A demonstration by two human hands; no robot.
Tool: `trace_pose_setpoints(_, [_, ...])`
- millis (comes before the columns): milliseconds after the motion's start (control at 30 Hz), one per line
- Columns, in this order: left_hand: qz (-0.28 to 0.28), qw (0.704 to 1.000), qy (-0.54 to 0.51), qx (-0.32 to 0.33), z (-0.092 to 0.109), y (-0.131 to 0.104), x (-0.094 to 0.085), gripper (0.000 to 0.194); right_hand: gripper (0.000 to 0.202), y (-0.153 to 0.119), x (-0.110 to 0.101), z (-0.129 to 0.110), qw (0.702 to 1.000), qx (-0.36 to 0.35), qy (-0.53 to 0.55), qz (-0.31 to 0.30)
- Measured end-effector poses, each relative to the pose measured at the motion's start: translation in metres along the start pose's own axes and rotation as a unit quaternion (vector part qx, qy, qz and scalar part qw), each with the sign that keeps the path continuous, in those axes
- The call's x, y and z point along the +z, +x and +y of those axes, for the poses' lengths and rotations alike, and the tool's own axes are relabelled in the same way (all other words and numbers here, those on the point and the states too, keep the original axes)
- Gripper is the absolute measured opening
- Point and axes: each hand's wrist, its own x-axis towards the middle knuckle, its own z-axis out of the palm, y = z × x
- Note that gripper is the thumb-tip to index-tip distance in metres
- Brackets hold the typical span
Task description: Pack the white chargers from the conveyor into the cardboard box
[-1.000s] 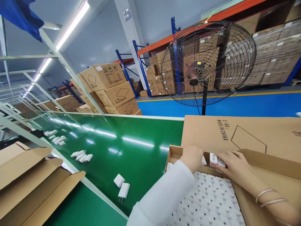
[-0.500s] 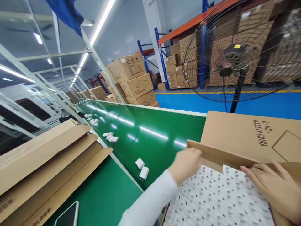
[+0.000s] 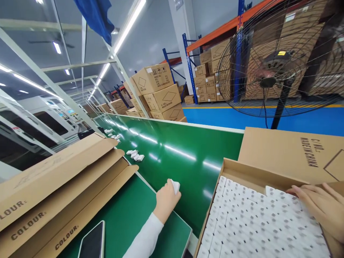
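Note:
My left hand (image 3: pixel 167 200) is closed around a white plug charger (image 3: pixel 175 186) above the green conveyor belt (image 3: pixel 172 150); part of the charger hides behind my fingers. At the lower right, an open cardboard box (image 3: pixel 242 172) holds tightly packed rows of white chargers (image 3: pixel 247 222). A gap shows along the box's far side, short of the far wall. Over the box's right edge lies my right hand (image 3: pixel 319 204), fingers stretched out and touching the rim and the nearest chargers.
More loose chargers (image 3: pixel 135 155) lie farther up the belt. Folded cartons (image 3: pixel 67 197) and a phone (image 3: pixel 92 240) rest on the left green surface. Behind the open box stands another carton (image 3: pixel 285 147). A large fan (image 3: pixel 268 81) and stacked boxes (image 3: pixel 161 96) stand beyond.
My left hand has moved left from the box's far corner to the belt and closed on a charger where two lay. My right hand stays at the box's right edge.

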Motion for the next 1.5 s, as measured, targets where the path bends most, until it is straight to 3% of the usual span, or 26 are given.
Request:
trace_pose_setpoints(100, [0.015, 0.999, -0.014, -0.051, 0.002, 0.017, -0.001, 0.043, 0.044, 0.003, -0.006, 0.0, 0.999, -0.017, -0.018, -0.035])
trace_pose_setpoints(267, [-0.002, 0.997, -0.037, -0.063, 0.018, 0.031, 0.017, 0.041, 0.044, 0.005, -0.021, -0.023, 0.997, 0.049, 0.017, -0.061])
trace_pose_setpoints(467, [-0.032, 0.986, -0.11, 0.122, 0.032, 0.026, 0.021, 0.053, 0.05, 0.007, -0.031, -0.044, 0.994, 0.076, 0.039, -0.065])
trace_pose_setpoints(633, [-0.068, 0.956, -0.195, 0.207, 0.039, 0.022, -0.003, 0.041, 0.046, 0.006, -0.035, -0.048, 0.994, 0.069, 0.042, -0.078])
trace_pose_setpoints(700, [-0.071, 0.913, -0.305, 0.26, 0.047, 0.006, -0.02, 0.037, 0.047, 0.005, -0.036, -0.052, 0.994, 0.07, 0.046, -0.074])
trace_pose_setpoints(733, [-0.07, 0.872, -0.385, 0.295, 0.052, -0.006, -0.029, 0.036, 0.047, 0.005, -0.036, -0.053, 0.994, 0.072, 0.048, -0.07])
trace_pose_setpoints(800, [-0.074, 0.757, -0.538, 0.365, 0.062, -0.032, -0.045, 0.035, 0.048, 0.004, -0.036, -0.056, 0.994, 0.076, 0.052, -0.059])
trace_pose_setpoints(867, [-0.086, 0.666, -0.607, 0.426, 0.071, -0.054, -0.055, 0.032, 0.048, 0.004, -0.035, -0.058, 0.994, 0.083, 0.055, -0.049])
trace_pose_setpoints(933, [-0.115, 0.64, -0.61, 0.453, 0.082, -0.065, -0.061, 0.034, 0.048, 0.004, -0.034, -0.058, 0.993, 0.088, 0.058, -0.044])
trace_pose_setpoints(1000, [-0.154, 0.671, -0.571, 0.448, 0.1, -0.061, -0.066, 0.042, 0.048, 0.005, -0.034, -0.058, 0.993, 0.091, 0.062, -0.043])
trace_pose_setpoints(1067, [-0.165, 0.732, -0.487, 0.446, 0.127, -0.047, -0.069, 0.054, 0.049, 0.005, -0.034, -0.058, 0.993, 0.093, 0.065, -0.043])
trace_pose_setpoints(1167, [-0.119, 0.843, -0.242, 0.465, 0.184, -0.021, -0.07, 0.063, 0.049, 0.005, -0.033, -0.059, 0.992, 0.091, 0.074, -0.037])
trace_pose_setpoints(1200, [-0.109, 0.867, -0.152, 0.463, 0.204, -0.014, -0.07, 0.058, 0.049, 0.005, -0.033, -0.059, 0.992, 0.089, 0.078, -0.035])
trace_pose_setpoints(1267, [-0.105, 0.883, -0.062, 0.454, 0.241, -0.003, -0.068, 0.047, 0.05, 0.005, -0.034, -0.059, 0.992, 0.088, 0.083, -0.029])
trace_pose_setpoints(1333, [-0.128, 0.879, -0.043, 0.458, 0.267, 0.003, -0.066, 0.038, 0.051, 0.006, -0.036, -0.061, 0.992, 0.087, 0.084, -0.022])
trace_pose_setpoints(1400, [-0.173, 0.864, -0.029, 0.473, 0.279, 0.006, -0.065, 0.025, 0.049, 0.005, -0.039, -0.065, 0.993, 0.084, 0.079, -0.016])
trace_pose_setpoints(1500, [-0.235, 0.828, -0.024, 0.509, 0.277, 0.016, -0.059, 0.005, 0.042, 0.005, -0.042, -0.073, 0.995, 0.08, 0.065, -0.002])
